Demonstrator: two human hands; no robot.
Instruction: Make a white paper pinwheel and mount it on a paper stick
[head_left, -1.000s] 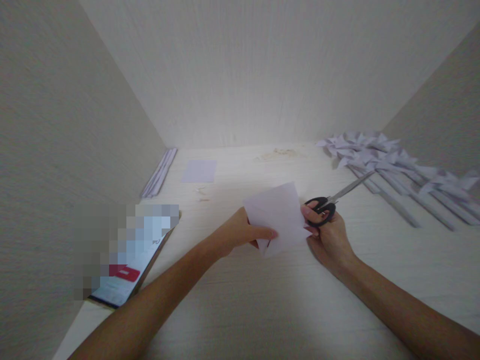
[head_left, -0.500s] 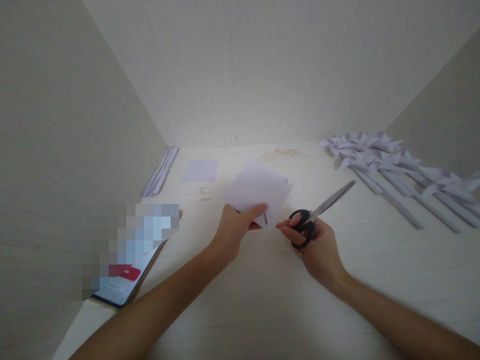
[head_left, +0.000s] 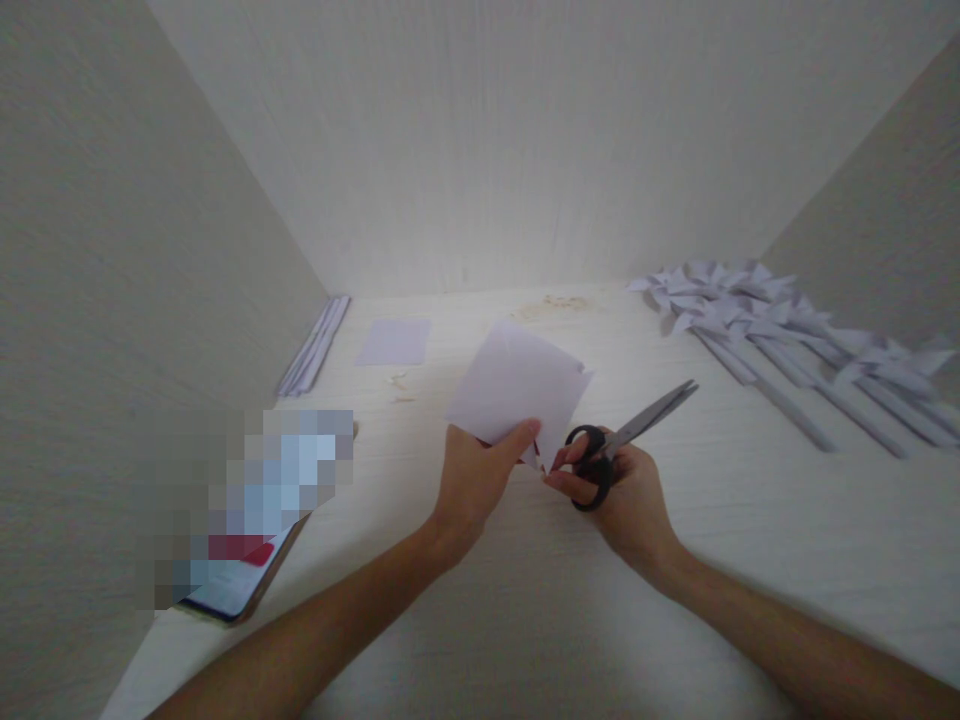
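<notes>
A white square of paper (head_left: 514, 385), with slits cut in from its corners, is held by my left hand (head_left: 480, 480) at its lower left edge, thumb on top. My right hand (head_left: 626, 485) carries black-handled scissors (head_left: 645, 415), a finger through a loop and the blades pointing up and right, away from the paper. The thumb and fingertip of that same hand pinch the paper's lower corner beside a slit. Behind the paper, the other fingers of my left hand are mostly hidden.
Several finished paper pinwheels (head_left: 750, 300) with rolled-paper sticks lie on the right of the white tabletop (head_left: 480, 630). At left are rolled paper sticks (head_left: 315, 345), a paper square (head_left: 395, 342), small scraps (head_left: 401, 388) and a phone (head_left: 232, 585), partly blurred out. Walls rise on three sides.
My right hand has moved left with the scissors to the paper's lower corner, and its fingertips now meet there. The scissor blades have parted slightly. My left hand still grips the paper.
</notes>
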